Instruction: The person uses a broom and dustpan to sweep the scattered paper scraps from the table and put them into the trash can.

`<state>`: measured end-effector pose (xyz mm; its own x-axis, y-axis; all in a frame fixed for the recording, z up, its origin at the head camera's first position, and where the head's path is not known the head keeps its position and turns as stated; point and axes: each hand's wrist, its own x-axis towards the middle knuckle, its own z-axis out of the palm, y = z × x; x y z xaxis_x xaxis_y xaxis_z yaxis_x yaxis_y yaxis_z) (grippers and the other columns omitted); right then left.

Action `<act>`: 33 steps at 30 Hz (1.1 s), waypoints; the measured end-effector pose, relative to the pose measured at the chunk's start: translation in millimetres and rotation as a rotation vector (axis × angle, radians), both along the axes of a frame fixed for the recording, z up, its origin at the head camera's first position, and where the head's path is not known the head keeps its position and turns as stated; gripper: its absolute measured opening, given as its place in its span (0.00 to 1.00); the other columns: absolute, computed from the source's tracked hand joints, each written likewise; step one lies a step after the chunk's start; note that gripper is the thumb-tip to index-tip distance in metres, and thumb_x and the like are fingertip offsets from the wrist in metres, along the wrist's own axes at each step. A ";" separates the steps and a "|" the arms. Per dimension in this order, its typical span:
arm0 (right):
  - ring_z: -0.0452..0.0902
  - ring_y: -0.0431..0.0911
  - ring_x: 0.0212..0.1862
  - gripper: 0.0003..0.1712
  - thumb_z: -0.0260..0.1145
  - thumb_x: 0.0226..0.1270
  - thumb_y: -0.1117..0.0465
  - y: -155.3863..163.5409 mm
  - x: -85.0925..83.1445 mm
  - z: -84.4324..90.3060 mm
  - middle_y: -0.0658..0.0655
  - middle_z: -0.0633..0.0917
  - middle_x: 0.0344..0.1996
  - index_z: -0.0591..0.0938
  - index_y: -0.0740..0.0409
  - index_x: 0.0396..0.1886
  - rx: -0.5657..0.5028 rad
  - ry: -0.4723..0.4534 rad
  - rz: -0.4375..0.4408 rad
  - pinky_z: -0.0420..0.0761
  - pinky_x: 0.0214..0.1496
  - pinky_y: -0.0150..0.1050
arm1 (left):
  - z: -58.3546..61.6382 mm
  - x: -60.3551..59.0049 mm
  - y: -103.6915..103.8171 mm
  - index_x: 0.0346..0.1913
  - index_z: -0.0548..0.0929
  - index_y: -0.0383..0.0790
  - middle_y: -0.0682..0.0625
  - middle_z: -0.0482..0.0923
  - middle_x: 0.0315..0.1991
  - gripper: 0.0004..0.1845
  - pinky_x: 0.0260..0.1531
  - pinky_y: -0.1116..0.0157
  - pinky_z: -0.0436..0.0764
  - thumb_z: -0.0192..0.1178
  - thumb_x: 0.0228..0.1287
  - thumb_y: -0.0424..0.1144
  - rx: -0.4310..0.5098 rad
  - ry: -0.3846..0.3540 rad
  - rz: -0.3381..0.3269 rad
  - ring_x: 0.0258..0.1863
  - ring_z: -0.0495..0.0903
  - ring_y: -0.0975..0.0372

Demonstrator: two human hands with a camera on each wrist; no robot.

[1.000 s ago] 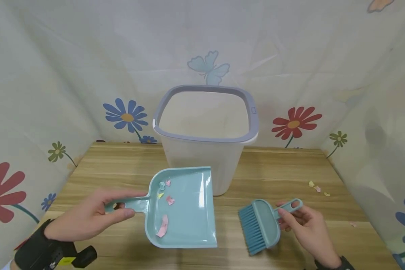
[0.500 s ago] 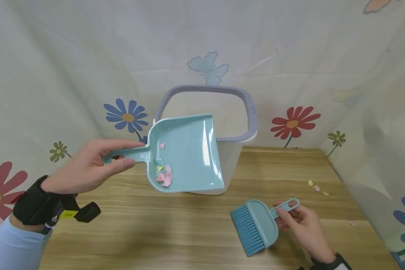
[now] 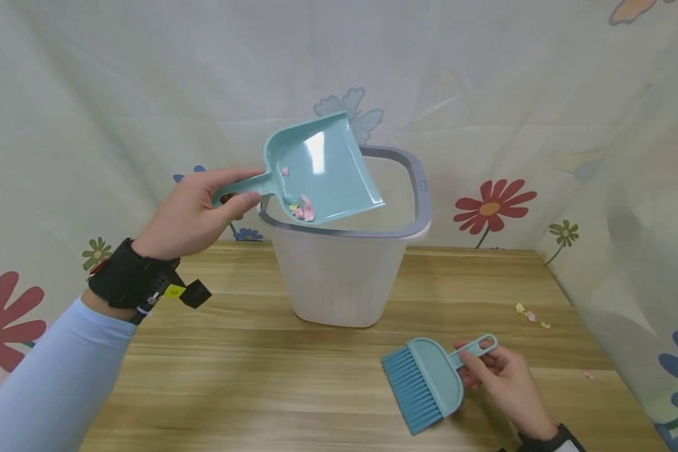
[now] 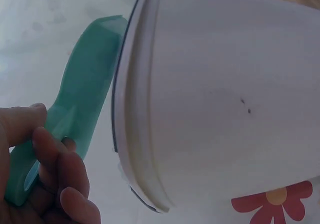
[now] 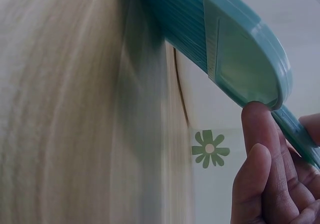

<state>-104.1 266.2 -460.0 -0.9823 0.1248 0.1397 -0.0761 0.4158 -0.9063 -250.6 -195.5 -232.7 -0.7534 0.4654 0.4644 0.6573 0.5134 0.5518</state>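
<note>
A light-blue dustpan (image 3: pixel 333 169) is held by its handle in my left hand (image 3: pixel 198 213), over the mouth of a white bin (image 3: pixel 339 276) with a grey-blue rim. It tilts down toward its front right corner. Several paper scraps (image 3: pixel 307 208), pink, yellow and bluish, lie in its lower back corner. The left wrist view shows fingers curled round the dustpan handle (image 4: pixel 22 179), beside the bin wall (image 4: pixel 225 93). My right hand (image 3: pixel 505 383) grips the handle of a small blue brush (image 3: pixel 437 376), low over the wooden table, bristles pointing left.
Several yellow and pink paper scraps (image 3: pixel 530 316) lie on the table (image 3: pixel 248 376) at the right, with a lone pink scrap (image 3: pixel 589 375) nearer its right edge. A white curtain (image 3: pixel 203 75) printed with flowers and a butterfly surrounds the table at the back and sides.
My left hand has raised the dustpan from in front of the bin to above its opening and tilted it. The scraps in it have slid into one corner. The brush has shifted slightly left.
</note>
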 end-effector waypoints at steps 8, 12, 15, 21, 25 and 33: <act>0.84 0.42 0.23 0.13 0.64 0.76 0.67 -1.5 -0.5 -1.2 0.56 0.90 0.27 0.83 0.74 0.51 -0.005 0.010 0.010 0.83 0.25 0.39 | -9.4 -31.3 13.7 0.71 0.78 0.44 0.45 0.86 0.54 0.23 0.20 0.67 0.64 0.61 0.77 0.40 -0.034 0.123 0.046 0.20 0.67 0.61; 0.84 0.42 0.24 0.13 0.64 0.76 0.67 -3.4 -1.0 0.7 0.56 0.89 0.26 0.83 0.74 0.51 -0.002 0.008 0.010 0.83 0.25 0.39 | -12.1 -41.1 18.2 0.70 0.78 0.42 0.44 0.87 0.51 0.23 0.23 0.67 0.66 0.62 0.76 0.38 -0.050 0.247 0.054 0.26 0.74 0.58; 0.85 0.43 0.24 0.13 0.64 0.76 0.67 -4.9 -1.5 2.6 0.56 0.90 0.27 0.84 0.74 0.51 -0.003 -0.008 0.002 0.83 0.26 0.39 | -13.1 -46.3 21.6 0.69 0.79 0.39 0.43 0.87 0.53 0.23 0.29 0.65 0.70 0.64 0.74 0.36 -0.062 0.370 0.056 0.31 0.78 0.56; 0.85 0.43 0.24 0.13 0.65 0.76 0.66 -6.3 -2.5 4.0 0.57 0.90 0.28 0.84 0.73 0.51 -0.007 -0.023 -0.004 0.83 0.26 0.39 | -13.1 -51.2 28.2 0.66 0.81 0.36 0.40 0.88 0.51 0.23 0.41 0.55 0.81 0.68 0.69 0.32 -0.092 0.604 0.019 0.44 0.84 0.50; 0.86 0.44 0.24 0.12 0.65 0.76 0.66 -6.6 -2.9 3.3 0.57 0.90 0.27 0.84 0.73 0.51 -0.007 -0.017 -0.002 0.83 0.26 0.39 | -11.2 -46.9 32.6 0.63 0.83 0.35 0.41 0.86 0.36 0.22 0.37 0.55 0.80 0.70 0.67 0.32 -0.166 0.764 0.009 0.37 0.81 0.49; 0.86 0.44 0.24 0.12 0.65 0.76 0.66 -6.7 -2.9 2.6 0.56 0.90 0.27 0.84 0.73 0.51 -0.008 -0.015 0.004 0.83 0.26 0.39 | -7.4 -32.7 38.5 0.62 0.83 0.39 0.44 0.81 0.29 0.21 0.31 0.59 0.83 0.71 0.68 0.38 -0.365 1.064 0.053 0.31 0.80 0.51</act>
